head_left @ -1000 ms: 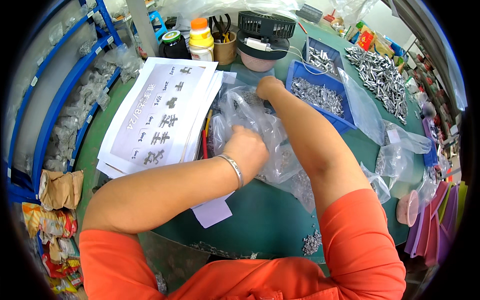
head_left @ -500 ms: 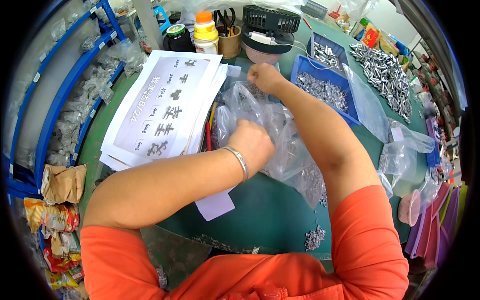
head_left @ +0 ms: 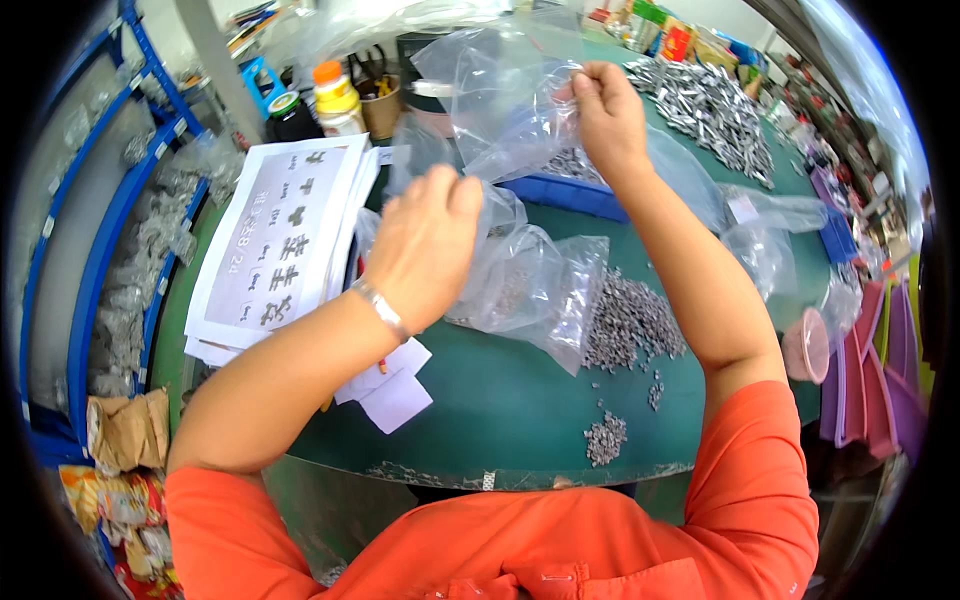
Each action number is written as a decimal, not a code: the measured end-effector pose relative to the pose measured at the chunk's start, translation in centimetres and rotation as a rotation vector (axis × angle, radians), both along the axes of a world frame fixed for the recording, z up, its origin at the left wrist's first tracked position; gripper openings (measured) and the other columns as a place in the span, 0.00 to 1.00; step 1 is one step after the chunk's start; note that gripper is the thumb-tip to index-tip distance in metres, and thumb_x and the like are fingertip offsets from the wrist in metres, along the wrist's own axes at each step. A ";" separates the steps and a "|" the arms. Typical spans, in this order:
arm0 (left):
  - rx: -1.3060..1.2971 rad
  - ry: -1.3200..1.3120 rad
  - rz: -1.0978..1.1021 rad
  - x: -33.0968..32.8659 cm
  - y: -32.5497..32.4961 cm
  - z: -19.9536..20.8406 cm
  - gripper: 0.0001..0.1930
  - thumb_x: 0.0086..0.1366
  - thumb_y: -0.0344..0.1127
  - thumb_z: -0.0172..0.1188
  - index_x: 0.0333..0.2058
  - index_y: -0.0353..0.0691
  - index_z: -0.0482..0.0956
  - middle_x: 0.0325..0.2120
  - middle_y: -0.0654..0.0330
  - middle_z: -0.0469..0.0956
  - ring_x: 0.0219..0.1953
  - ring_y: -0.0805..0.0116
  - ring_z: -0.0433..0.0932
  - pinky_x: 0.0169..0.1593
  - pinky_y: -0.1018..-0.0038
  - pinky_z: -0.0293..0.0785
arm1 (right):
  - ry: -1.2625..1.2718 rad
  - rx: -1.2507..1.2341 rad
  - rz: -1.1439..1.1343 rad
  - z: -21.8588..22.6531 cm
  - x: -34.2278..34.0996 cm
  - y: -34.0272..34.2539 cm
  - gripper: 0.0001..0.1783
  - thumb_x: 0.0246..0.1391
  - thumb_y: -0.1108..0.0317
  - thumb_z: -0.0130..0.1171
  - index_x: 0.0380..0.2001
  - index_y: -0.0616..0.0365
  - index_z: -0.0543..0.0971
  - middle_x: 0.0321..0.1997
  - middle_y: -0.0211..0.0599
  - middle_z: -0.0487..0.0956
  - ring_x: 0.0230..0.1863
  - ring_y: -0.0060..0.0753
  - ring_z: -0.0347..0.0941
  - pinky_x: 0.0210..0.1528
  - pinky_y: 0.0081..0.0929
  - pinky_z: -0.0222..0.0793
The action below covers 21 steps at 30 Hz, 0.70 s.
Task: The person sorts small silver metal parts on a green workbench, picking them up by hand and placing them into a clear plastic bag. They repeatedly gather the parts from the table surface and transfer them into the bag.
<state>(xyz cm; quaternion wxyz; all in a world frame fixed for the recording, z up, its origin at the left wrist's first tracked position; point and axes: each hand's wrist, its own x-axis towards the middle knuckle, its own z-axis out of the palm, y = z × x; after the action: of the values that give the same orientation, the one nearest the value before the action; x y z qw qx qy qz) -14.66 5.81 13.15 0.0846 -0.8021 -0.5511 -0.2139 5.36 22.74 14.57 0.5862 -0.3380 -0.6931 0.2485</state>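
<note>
Bag (head_left: 510, 100) seems spread because the right hand (head_left: 612, 118) pinches its right edge. I can't tell whether the left hand (head_left: 428, 240) grips.

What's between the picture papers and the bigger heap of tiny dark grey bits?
In the head view, the left hand and clear plastic bags show between the papers and that grey heap.

I have the sheets (head_left: 268, 235) on the left of the surface (head_left: 490, 405), shelving (head_left: 70, 260) farther left, and a bottle (head_left: 338, 100) behind them, between a jar (head_left: 293, 117) and a tool pot (head_left: 382, 112). Right of the sheets lies a plastic bag (head_left: 560, 300); right of that, a parts pile (head_left: 637, 322), with a smaller heap (head_left: 606, 438) before it. Behind the plastic bag I see a tray (head_left: 568, 197) holding parts.
</note>
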 end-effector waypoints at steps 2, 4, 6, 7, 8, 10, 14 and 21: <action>0.445 -0.199 -0.266 1.6 -1.0 1.1 0.29 0.56 0.29 0.71 0.56 0.34 0.71 0.54 0.45 0.70 0.55 0.48 0.73 0.54 0.57 0.72 | 0.061 -0.002 -0.007 0.8 3.2 -3.1 0.07 0.71 0.69 0.52 0.44 0.62 0.75 0.35 0.34 0.84 0.29 0.17 0.74 0.32 0.19 0.71; 0.501 -0.216 -0.296 4.6 -2.1 2.0 0.32 0.55 0.31 0.73 0.58 0.36 0.70 0.52 0.47 0.72 0.53 0.48 0.73 0.56 0.57 0.71 | 0.122 -0.031 -0.049 1.2 5.4 -7.1 0.07 0.69 0.72 0.53 0.42 0.65 0.76 0.31 0.36 0.84 0.28 0.20 0.76 0.31 0.22 0.73; 0.470 -0.198 -0.298 6.7 -2.5 2.0 0.31 0.56 0.32 0.73 0.58 0.37 0.72 0.48 0.50 0.75 0.51 0.49 0.75 0.56 0.59 0.72 | 0.201 -0.083 -0.014 1.8 6.5 -10.6 0.07 0.66 0.71 0.58 0.41 0.65 0.79 0.32 0.34 0.83 0.30 0.20 0.77 0.33 0.22 0.73; 0.414 -0.170 -0.297 7.5 -2.0 1.5 0.29 0.56 0.31 0.73 0.56 0.37 0.73 0.46 0.51 0.77 0.49 0.50 0.76 0.54 0.61 0.73 | 0.238 -0.138 0.009 2.5 7.1 -13.1 0.08 0.65 0.70 0.61 0.41 0.65 0.80 0.32 0.34 0.83 0.31 0.21 0.77 0.34 0.21 0.74; 0.326 -0.206 -0.397 7.8 -1.2 0.9 0.21 0.60 0.30 0.69 0.52 0.37 0.76 0.38 0.52 0.80 0.41 0.52 0.81 0.46 0.64 0.77 | 0.358 -0.202 0.233 2.2 8.7 -15.4 0.11 0.67 0.65 0.59 0.45 0.63 0.78 0.36 0.31 0.81 0.33 0.21 0.77 0.35 0.22 0.75; 0.228 -0.426 -0.389 9.7 -1.4 0.2 0.15 0.65 0.30 0.64 0.49 0.35 0.77 0.34 0.49 0.82 0.34 0.49 0.82 0.38 0.63 0.78 | 0.348 -0.290 0.241 0.8 10.4 -17.8 0.21 0.67 0.60 0.61 0.55 0.61 0.70 0.46 0.34 0.80 0.40 0.26 0.79 0.40 0.25 0.79; 0.129 -0.584 -0.553 15.0 -5.0 0.5 0.14 0.65 0.35 0.67 0.43 0.34 0.75 0.32 0.48 0.81 0.33 0.47 0.81 0.37 0.63 0.77 | 0.356 -0.363 0.204 -2.2 12.6 -23.7 0.27 0.64 0.63 0.64 0.59 0.59 0.65 0.47 0.38 0.80 0.44 0.30 0.81 0.45 0.28 0.80; -0.828 -1.230 -0.609 17.1 -8.8 0.4 0.20 0.56 0.39 0.79 0.40 0.38 0.78 0.32 0.70 0.78 0.31 0.79 0.74 0.33 0.77 0.73 | 0.618 -0.312 0.119 -6.6 18.6 -28.9 0.08 0.61 0.73 0.63 0.40 0.65 0.77 0.37 0.42 0.82 0.34 0.28 0.81 0.37 0.24 0.78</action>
<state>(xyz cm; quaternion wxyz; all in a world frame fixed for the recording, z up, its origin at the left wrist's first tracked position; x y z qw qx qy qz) 2.43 -2.94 13.57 -0.6012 -0.6217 -0.2906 -0.4094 24.00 -6.19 7.99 0.6939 -0.2914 -0.4551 0.4759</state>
